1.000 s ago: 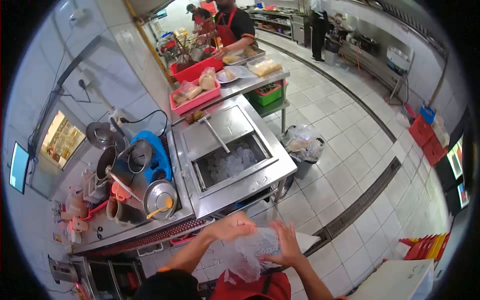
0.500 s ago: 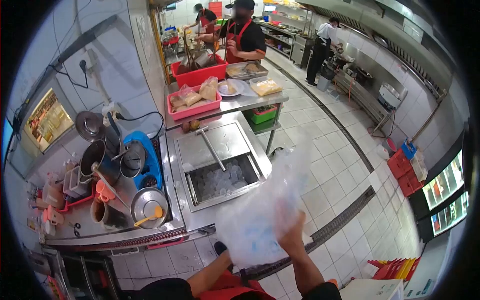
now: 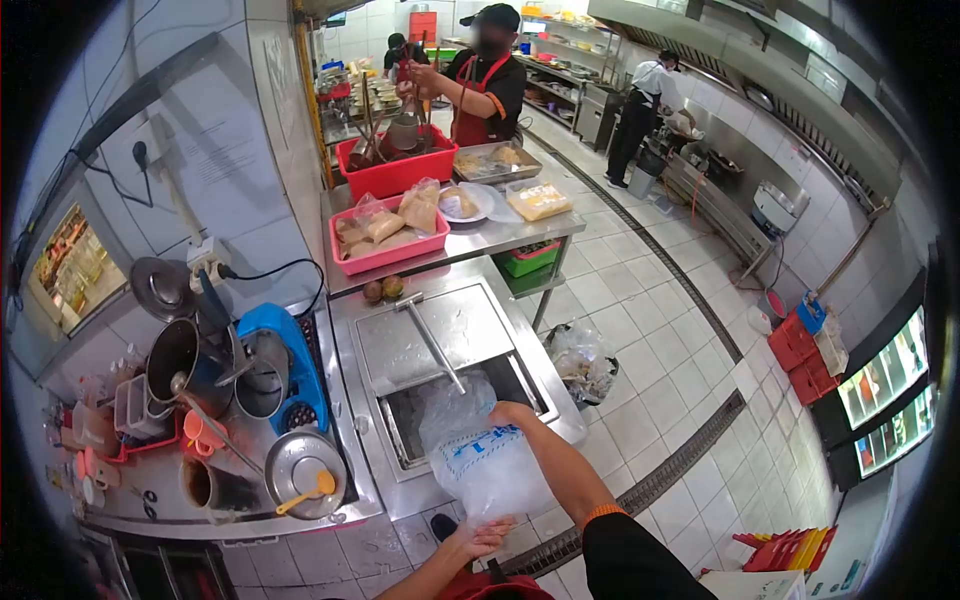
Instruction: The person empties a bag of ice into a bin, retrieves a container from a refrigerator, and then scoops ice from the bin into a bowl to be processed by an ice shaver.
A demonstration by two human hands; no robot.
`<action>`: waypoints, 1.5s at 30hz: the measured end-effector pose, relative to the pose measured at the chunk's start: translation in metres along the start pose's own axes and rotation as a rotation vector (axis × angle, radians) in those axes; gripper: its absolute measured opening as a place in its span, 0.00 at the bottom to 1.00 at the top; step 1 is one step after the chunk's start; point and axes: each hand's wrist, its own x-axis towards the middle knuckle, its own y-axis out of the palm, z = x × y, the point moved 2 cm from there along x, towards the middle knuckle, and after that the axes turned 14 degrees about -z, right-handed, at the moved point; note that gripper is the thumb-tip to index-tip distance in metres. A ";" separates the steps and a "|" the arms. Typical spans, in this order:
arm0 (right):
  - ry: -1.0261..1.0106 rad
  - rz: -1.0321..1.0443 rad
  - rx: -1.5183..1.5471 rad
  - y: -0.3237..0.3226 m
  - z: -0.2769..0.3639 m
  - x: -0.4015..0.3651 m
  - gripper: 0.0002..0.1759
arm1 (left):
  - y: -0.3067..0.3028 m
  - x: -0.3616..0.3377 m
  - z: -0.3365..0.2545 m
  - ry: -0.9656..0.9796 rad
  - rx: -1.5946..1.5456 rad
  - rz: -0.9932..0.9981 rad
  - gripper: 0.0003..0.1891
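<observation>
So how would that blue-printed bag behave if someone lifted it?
The bag would probably flop and shift, since its thin plastic creases. It may be bottom-heavy: it bulges low down, where the left hand sits.

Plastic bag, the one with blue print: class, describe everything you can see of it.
The plastic bag is translucent and whitish, with blue print across its middle. It looks crumpled above and bulges below; its contents are unclear. It slants over the steel chest's open well. The right hand grips its upper side; the left hand is at its lower end.
</observation>
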 end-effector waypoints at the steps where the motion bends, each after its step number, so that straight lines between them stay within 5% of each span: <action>1: 0.009 -0.001 0.000 -0.009 0.003 -0.003 0.23 | 0.009 0.001 -0.003 -0.031 0.035 0.043 0.15; 3: 0.160 0.014 -0.063 -0.021 0.005 -0.006 0.25 | 0.020 0.005 -0.011 -0.065 0.069 0.084 0.15; 5: 0.235 0.056 -0.002 -0.031 0.004 -0.005 0.26 | 0.031 0.005 -0.020 -0.055 0.063 0.442 0.12; 7: 0.259 0.274 0.178 -0.064 0.024 -0.033 0.28 | 0.086 -0.019 -0.002 -0.027 0.000 0.242 0.15; 9: 0.186 0.243 0.183 -0.056 0.012 -0.018 0.34 | 0.111 -0.032 0.006 0.235 0.004 0.164 0.15; 13: 0.256 0.507 0.794 -0.066 -0.006 -0.018 0.47 | 0.115 -0.018 -0.050 0.377 0.007 0.437 0.12; 15: 0.456 0.666 0.919 -0.072 -0.020 -0.018 0.56 | 0.122 -0.013 -0.088 0.583 -0.074 0.333 0.10; 17: 0.289 0.775 1.013 -0.081 -0.025 -0.031 0.61 | 0.131 -0.009 -0.105 0.492 -0.264 0.387 0.11; 19: 0.114 0.399 1.140 -0.096 -0.006 -0.073 0.61 | 0.149 -0.002 -0.094 0.507 -0.263 0.410 0.10; 21: -0.055 0.365 1.192 -0.084 0.001 -0.084 0.58 | 0.150 0.005 -0.085 0.429 -0.263 0.471 0.10; 23: -0.497 -0.325 0.750 -0.045 0.001 -0.071 0.43 | 0.149 0.011 -0.088 0.562 -0.216 0.432 0.11; 26: -0.445 -0.860 0.433 -0.026 0.007 -0.064 0.24 | 0.147 0.006 -0.094 0.569 -0.147 0.398 0.16; 29: -0.510 -1.115 0.532 -0.091 0.027 -0.108 0.06 | 0.158 -0.022 -0.063 0.516 -0.083 0.378 0.33; 32: -0.369 -0.838 0.258 -0.124 0.052 -0.117 0.06 | 0.127 -0.056 -0.041 0.534 0.067 0.187 0.34; 34: -0.451 -1.085 0.383 -0.149 0.068 -0.138 0.08 | 0.103 -0.091 -0.054 1.134 0.224 -0.425 0.35; 35: -0.447 -1.091 0.387 -0.159 0.071 -0.134 0.08 | 0.087 -0.116 -0.061 1.231 0.438 -0.499 0.35; 37: -0.458 -0.826 0.534 -0.155 0.079 -0.124 0.13 | 0.121 -0.122 -0.034 1.580 0.907 -0.969 0.41; 39: -0.526 -0.829 0.713 -0.175 0.077 -0.109 0.16 | 0.154 -0.109 -0.032 1.711 1.235 -1.037 0.53; 42: -0.612 -0.554 0.950 -0.199 0.080 -0.115 0.17 | 0.203 -0.065 -0.052 2.003 1.817 -0.865 0.59; 43: -0.574 -0.452 1.041 -0.205 0.082 -0.116 0.17 | 0.215 -0.049 -0.078 2.099 1.832 -0.656 0.48; 45: -0.740 -0.632 0.845 -0.215 0.077 -0.104 0.20 | 0.247 -0.030 -0.110 2.116 1.629 -0.573 0.33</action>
